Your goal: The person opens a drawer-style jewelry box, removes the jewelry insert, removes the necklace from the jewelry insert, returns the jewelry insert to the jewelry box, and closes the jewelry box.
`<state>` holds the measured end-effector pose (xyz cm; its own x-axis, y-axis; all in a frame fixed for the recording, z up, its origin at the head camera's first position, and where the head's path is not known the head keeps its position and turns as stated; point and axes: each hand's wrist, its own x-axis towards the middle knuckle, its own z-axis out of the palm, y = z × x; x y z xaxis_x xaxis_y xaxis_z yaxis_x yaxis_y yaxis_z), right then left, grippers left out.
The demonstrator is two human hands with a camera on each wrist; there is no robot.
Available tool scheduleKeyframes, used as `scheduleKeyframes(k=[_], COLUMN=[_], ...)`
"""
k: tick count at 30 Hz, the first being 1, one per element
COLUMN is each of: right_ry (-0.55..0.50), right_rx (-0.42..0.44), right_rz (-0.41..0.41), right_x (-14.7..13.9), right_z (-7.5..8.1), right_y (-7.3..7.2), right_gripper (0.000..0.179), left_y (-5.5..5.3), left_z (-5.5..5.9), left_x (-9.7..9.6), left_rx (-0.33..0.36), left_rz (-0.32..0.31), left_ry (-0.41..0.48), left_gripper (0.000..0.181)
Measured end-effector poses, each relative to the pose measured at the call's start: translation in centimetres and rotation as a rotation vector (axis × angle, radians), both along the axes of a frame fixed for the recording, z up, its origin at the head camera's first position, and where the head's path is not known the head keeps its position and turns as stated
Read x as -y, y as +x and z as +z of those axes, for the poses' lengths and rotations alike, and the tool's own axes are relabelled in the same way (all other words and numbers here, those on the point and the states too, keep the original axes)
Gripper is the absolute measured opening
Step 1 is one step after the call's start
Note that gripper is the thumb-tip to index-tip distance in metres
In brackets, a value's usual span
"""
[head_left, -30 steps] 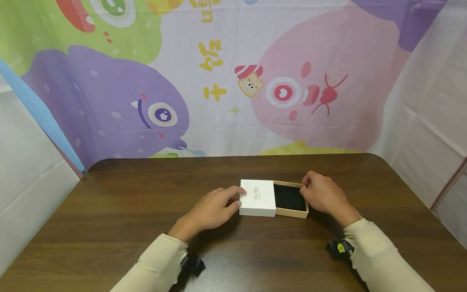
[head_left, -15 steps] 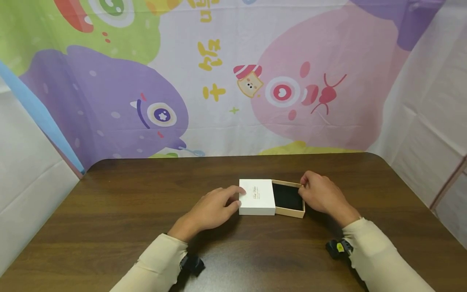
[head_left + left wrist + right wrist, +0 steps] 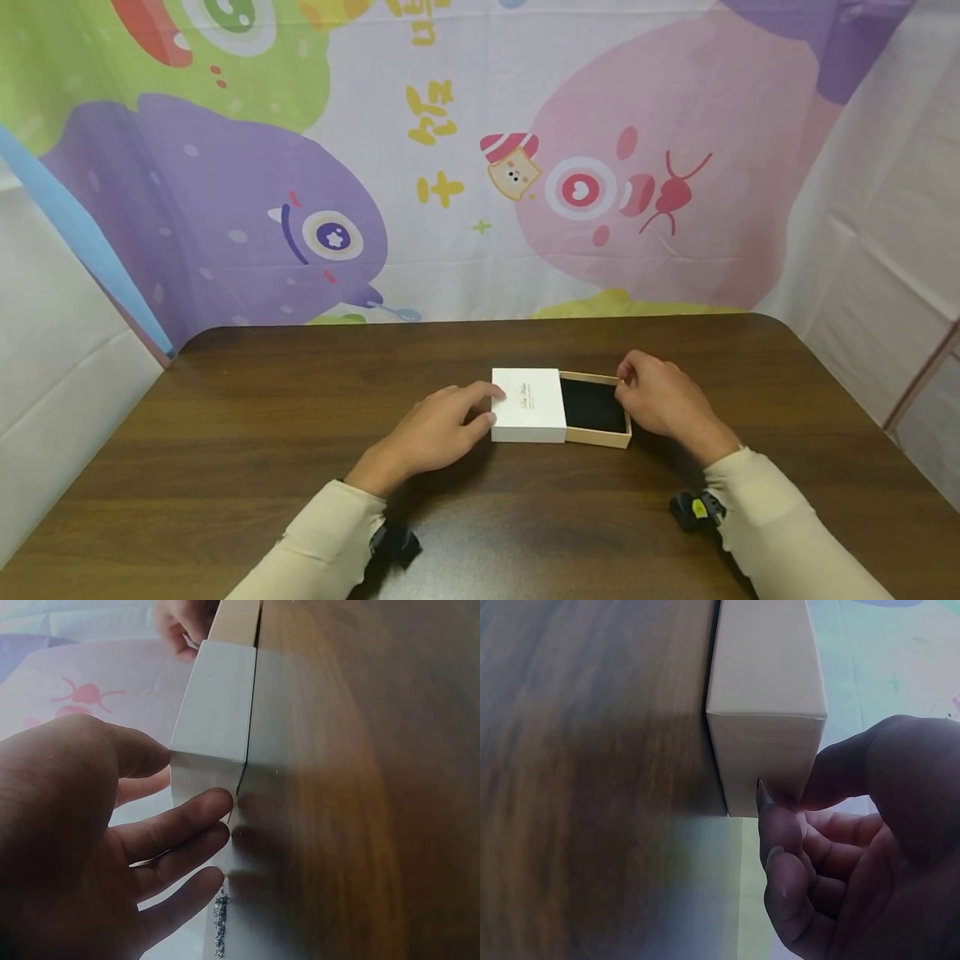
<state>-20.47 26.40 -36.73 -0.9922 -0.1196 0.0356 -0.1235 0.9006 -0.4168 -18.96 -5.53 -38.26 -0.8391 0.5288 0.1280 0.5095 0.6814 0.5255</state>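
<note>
A small drawer-style gift box lies on the table in the head view. Its white sleeve [image 3: 528,408] carries fine printed lettering. From the sleeve's right end juts the tan drawer [image 3: 597,437], with a black pad [image 3: 592,406] inside. My left hand [image 3: 435,427] holds the sleeve's left end, one finger on top and the thumb at the near corner. In the left wrist view the lower fingertips [image 3: 214,801] lie against the end. My right hand [image 3: 670,400] pinches the drawer's far right end; the right wrist view shows a fingernail beside a small dark spot on the drawer wall [image 3: 761,750].
The box lies on a dark wooden table [image 3: 247,458], right of centre. A cartoon-printed cloth [image 3: 465,267] hangs behind the table's far edge. Pale cloth walls [image 3: 877,250] flank both sides. Small black cameras [image 3: 693,510] sit at both wrists.
The drawer slid slightly into the sleeve and tilted a little, then came out again slightly and straightened. My left hand and the sleeve stay nearly still.
</note>
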Motion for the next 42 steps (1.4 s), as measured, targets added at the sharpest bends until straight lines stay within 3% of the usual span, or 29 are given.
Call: scheduleKeyframes(k=[7, 42], right_ry=[-0.019, -0.061], right_rx=[-0.056, -0.059], right_rz=[0.045, 0.100], right_x=[0.11, 0.37], right_z=[-0.27, -0.33], right_y=[0.01, -0.03], right_gripper=[0.015, 0.022], left_y=[0.01, 0.32], left_z=[-0.08, 0.05], left_x=[-0.05, -0.04], left_rx=[-0.005, -0.016], left_rz=[-0.007, 0.023], left_ry=[-0.003, 0.008], left_gripper=[0.032, 0.031])
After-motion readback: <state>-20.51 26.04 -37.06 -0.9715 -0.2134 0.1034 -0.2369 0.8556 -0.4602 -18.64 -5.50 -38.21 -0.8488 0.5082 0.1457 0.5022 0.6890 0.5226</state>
